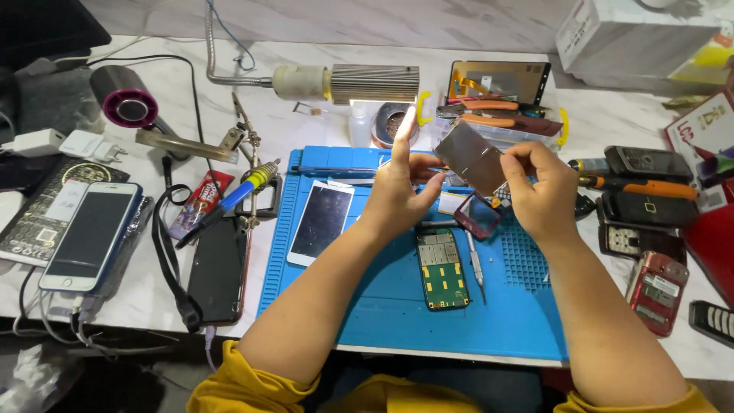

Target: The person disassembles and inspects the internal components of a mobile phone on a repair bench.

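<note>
Both hands are pinching a thin, flat, grey metal plate (470, 157) above the blue ribbed mat (367, 306). The left hand (399, 191) is clamping its nine o'clock edge and the right hand (541, 187) its three o'clock edge. A green circuit board (442, 269) is lying at six o'clock below it.

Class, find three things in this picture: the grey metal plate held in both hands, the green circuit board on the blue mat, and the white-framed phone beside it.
grey metal plate (470, 157), head view, middle of its face
green circuit board (442, 269), head view, centre of the board
white-framed phone (321, 222), head view, middle of its dark screen

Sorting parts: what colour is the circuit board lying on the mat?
Green circuit board, clearest in the head view.
</note>
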